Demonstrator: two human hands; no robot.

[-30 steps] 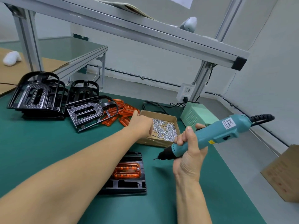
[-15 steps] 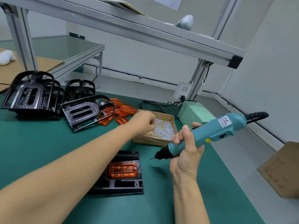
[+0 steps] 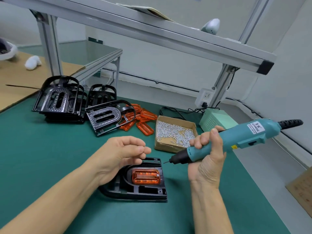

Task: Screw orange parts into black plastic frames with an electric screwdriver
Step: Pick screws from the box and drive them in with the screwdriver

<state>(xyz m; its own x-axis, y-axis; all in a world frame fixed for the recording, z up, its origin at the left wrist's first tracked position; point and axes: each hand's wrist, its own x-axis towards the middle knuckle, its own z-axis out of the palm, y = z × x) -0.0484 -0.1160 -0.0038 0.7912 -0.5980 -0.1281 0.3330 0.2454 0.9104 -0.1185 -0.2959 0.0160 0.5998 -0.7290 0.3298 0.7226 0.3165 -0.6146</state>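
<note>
Even, bright light falls from above on my bench; soft, faint shadows sit under my left hand [image 3: 125, 153] and under my right hand [image 3: 206, 159]. The orange part [image 3: 146, 178] glows, with small glints on it. Straight shelf rails [image 3: 152, 27] bow at the edges of my wide view. The far corners look soft and slightly smeared

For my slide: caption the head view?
Right hand grips teal electric screwdriver beside orange part in black plastic frame.
</note>
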